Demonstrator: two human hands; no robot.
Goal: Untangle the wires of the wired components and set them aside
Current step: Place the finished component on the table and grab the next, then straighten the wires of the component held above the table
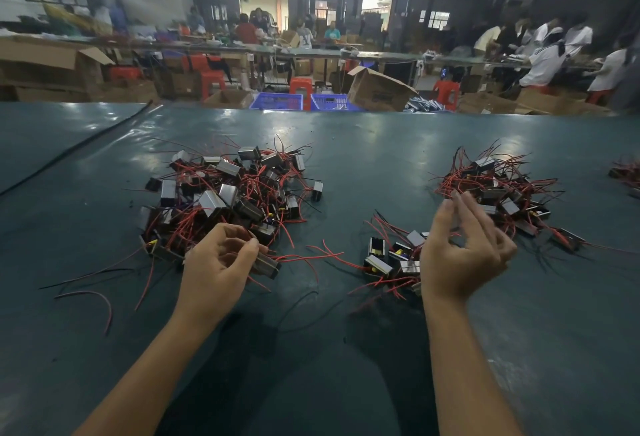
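Note:
A big tangled heap of small metal-cased components with red and black wires (228,189) lies left of centre on the dark green table (346,349). My left hand (218,262) sits at the heap's near edge, fingers curled round one component (266,264) whose red wires trail to the right. My right hand (464,248) hovers palm up with loosely bent fingers and holds nothing. It hangs over a small group of several components (384,259). A second wired pile (502,189) lies behind the right hand.
A black cable (72,149) runs across the table's far left. More wired parts (627,172) sit at the right edge. Loose wires (100,297) lie near the left forearm. Beyond the table are cardboard boxes, blue crates (298,101), red stools and seated workers.

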